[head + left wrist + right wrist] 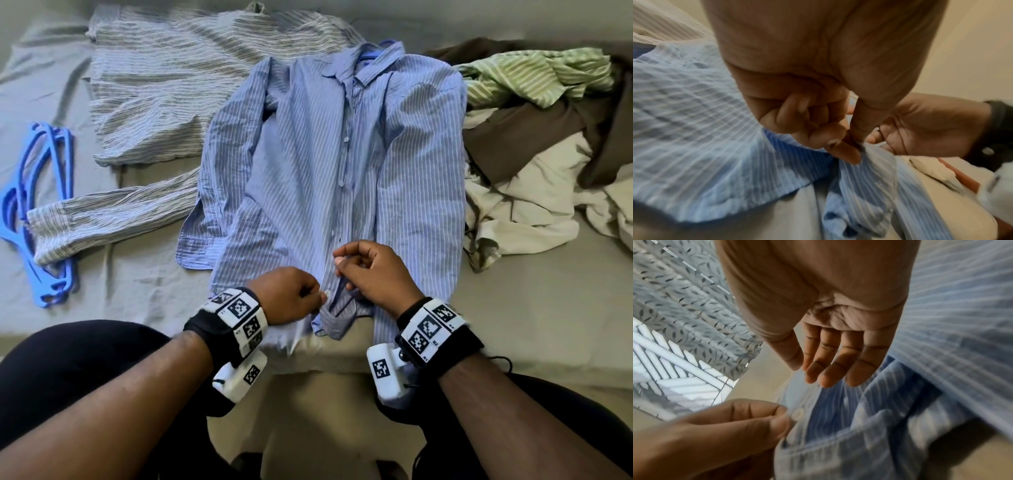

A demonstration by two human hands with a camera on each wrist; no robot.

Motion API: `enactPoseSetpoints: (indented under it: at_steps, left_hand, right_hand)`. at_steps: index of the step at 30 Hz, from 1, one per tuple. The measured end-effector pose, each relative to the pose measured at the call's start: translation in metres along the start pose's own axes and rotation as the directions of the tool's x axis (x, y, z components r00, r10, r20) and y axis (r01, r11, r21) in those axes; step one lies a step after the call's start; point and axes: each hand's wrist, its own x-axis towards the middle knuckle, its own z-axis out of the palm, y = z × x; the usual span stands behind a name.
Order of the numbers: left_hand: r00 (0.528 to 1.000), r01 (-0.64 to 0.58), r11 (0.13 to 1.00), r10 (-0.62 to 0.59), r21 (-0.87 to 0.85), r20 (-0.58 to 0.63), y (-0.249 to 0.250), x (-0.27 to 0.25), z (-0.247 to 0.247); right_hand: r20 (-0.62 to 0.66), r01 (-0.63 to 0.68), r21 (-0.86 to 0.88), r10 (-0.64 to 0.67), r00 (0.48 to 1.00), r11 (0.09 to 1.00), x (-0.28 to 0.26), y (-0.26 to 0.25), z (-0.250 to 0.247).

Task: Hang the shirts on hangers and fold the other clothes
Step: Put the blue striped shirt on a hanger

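A bed [513,325] carries the laundry. The blue shirt [308,154] lies flat, a hanger showing at its collar, buttoned most of the way down. Left hand [287,296] pinches the button edge near the hem; right hand [373,274], loosely curled, holds nothing that I can see. Beside the shirt wait a grey shirt [171,85], spare hangers [37,205] and unfolded clothes [534,137], so most work remains.

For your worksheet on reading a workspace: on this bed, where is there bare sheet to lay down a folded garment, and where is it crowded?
Bare sheet lies near the front edge, between the blue hangers and the blue striped shirt. More lies front right, below the clothes pile. The middle and back are crowded, including the grey striped shirt.
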Motion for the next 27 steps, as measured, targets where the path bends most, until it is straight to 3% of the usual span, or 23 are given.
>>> enactPoseSetpoints:
  at_steps: [3,7,10,13,15,18,20,21,23,25,27]
  left_hand:
    - [0.996,-0.005,0.998,-0.001,0.066,0.090,0.006,-0.003,0.015]
    - [0.979,0.001,0.992,-0.027,0.126,0.202,0.016,-0.007,0.030]
    - [0.948,-0.015,0.993,-0.023,0.117,0.316,0.028,-0.013,0.037]
    - [0.883,-0.032,0.994,-0.019,0.100,0.469,0.038,-0.019,0.048]
    - [0.869,-0.045,0.986,-0.042,0.163,0.493,0.044,-0.019,0.052]
    - [0.917,-0.042,0.970,-0.058,0.240,0.394,0.047,-0.010,0.035]
    - [0.987,0.007,0.979,-0.039,0.204,0.157,0.042,0.001,0.018]
    - [1.000,0.027,0.988,-0.027,0.152,-0.005,0.038,0.007,0.013]
    - [0.957,0.005,0.998,0.012,0.055,-0.289,0.031,0.017,0.009]
    - [0.941,-0.028,0.997,0.052,0.077,-0.334,0.028,0.023,0.013]
    - [0.964,0.033,0.986,0.012,0.166,-0.265,0.025,0.028,0.020]
  right_hand:
    - [-0.005,0.062,-0.350,-0.069,0.998,0.935,0.000,0.010,0.002]
    - [-0.003,0.036,-0.613,-0.048,0.999,0.789,-0.001,0.018,0.008]
    - [-0.019,-0.027,-0.729,0.019,1.000,0.684,-0.001,0.019,0.010]
    - [0.025,-0.042,-0.812,0.107,0.994,0.582,-0.003,0.022,0.012]
    - [0.062,-0.023,-0.848,0.143,0.988,0.529,-0.005,0.024,0.015]
    - [0.049,-0.020,-0.869,0.127,0.991,0.495,-0.005,0.025,0.014]
    - [0.040,-0.020,-0.878,0.115,0.993,0.478,-0.006,0.024,0.011]
    - [0.043,-0.012,-0.886,0.107,0.993,0.464,-0.007,0.025,0.011]
    - [0.029,-0.004,-0.891,0.066,0.997,0.454,-0.010,0.028,0.008]
    - [0.014,0.002,-0.889,0.023,1.000,0.457,-0.012,0.030,0.005]
    - [0.028,0.017,-0.885,0.017,0.999,0.465,-0.014,0.030,0.001]
